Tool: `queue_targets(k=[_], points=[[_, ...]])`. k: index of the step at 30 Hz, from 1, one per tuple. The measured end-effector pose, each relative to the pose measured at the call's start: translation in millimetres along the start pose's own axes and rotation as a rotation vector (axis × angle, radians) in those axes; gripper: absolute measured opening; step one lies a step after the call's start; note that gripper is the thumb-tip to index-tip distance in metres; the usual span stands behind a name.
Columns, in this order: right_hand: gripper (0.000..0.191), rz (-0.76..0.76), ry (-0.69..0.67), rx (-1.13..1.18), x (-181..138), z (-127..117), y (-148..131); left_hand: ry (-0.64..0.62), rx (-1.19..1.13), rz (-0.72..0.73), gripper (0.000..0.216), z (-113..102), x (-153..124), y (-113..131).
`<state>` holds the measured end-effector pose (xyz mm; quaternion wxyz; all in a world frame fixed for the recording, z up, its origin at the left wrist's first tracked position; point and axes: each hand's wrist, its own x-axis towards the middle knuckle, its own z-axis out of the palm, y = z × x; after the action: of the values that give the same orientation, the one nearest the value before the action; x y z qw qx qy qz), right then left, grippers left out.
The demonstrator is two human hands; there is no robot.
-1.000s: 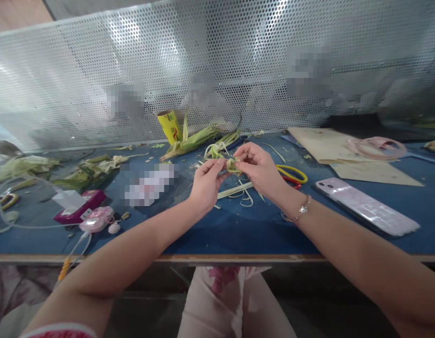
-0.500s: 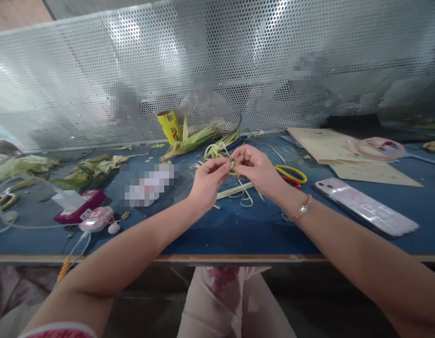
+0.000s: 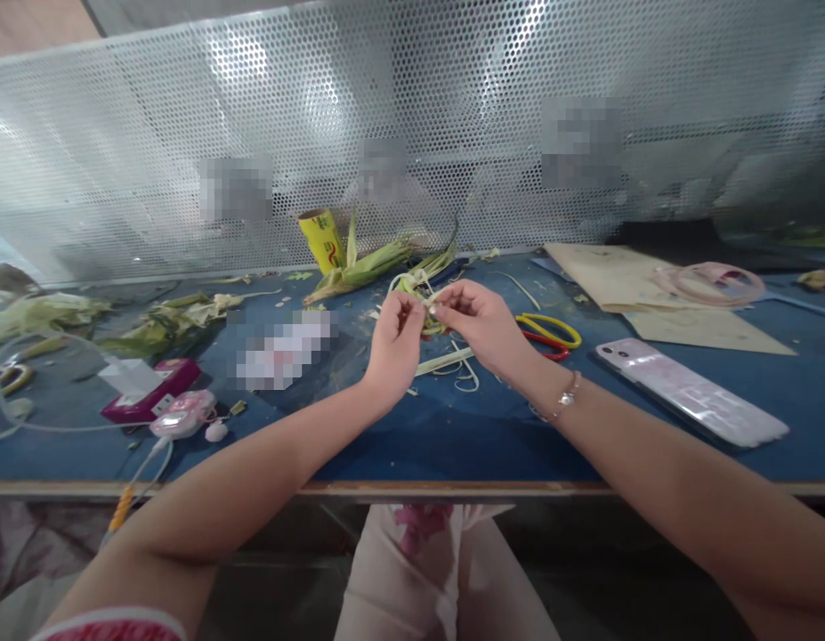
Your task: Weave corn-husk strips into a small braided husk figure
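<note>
Both my hands meet above the middle of the blue table point(image 3: 452, 436). My left hand point(image 3: 393, 343) and my right hand point(image 3: 482, 322) each pinch a small folded piece of green leaf strip point(image 3: 431, 313) between fingertips. The fingers of both hands are closed on it. Loose pale leaf strips point(image 3: 452, 363) lie on the table just under my hands. A bunch of green leaves point(image 3: 376, 263) lies behind them. A bracelet sits on my right wrist.
Yellow-and-red scissors point(image 3: 552, 331) lie right of my hands, then a pink phone point(image 3: 692, 392) and cardboard sheets point(image 3: 652, 285). A yellow roll point(image 3: 323, 239) stands by the perforated metal screen point(image 3: 412, 125). Pink gadgets point(image 3: 158, 401) and a cable lie at left with leaf scraps point(image 3: 151, 325).
Both hands have lifted slightly and moved away from me. My left hand has turned its fingers upward, and the leaf piece between the fingertips has been reworked.
</note>
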<state>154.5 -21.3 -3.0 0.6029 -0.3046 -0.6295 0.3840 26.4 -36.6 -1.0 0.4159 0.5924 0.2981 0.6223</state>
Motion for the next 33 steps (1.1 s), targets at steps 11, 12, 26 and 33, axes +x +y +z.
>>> queue_targets(k=[11,12,26,33], points=[[0.020,-0.071,-0.001,-0.057,-1.2,-0.3,-4.4,-0.093,-0.143,-0.037,0.012,-0.6,2.4,-2.3],[0.020,-0.062,0.001,-0.047,-1.1,-0.4,-3.9,-0.100,-0.126,-0.033,0.011,-0.8,2.1,-1.5],[0.026,0.201,-0.068,0.294,-3.3,0.2,-6.4,-0.377,-0.035,-0.083,0.005,-14.6,16.7,3.3],[0.023,0.226,-0.037,0.319,-2.5,-0.1,-6.9,-0.347,0.062,-0.022,0.014,-16.2,18.3,4.6]])
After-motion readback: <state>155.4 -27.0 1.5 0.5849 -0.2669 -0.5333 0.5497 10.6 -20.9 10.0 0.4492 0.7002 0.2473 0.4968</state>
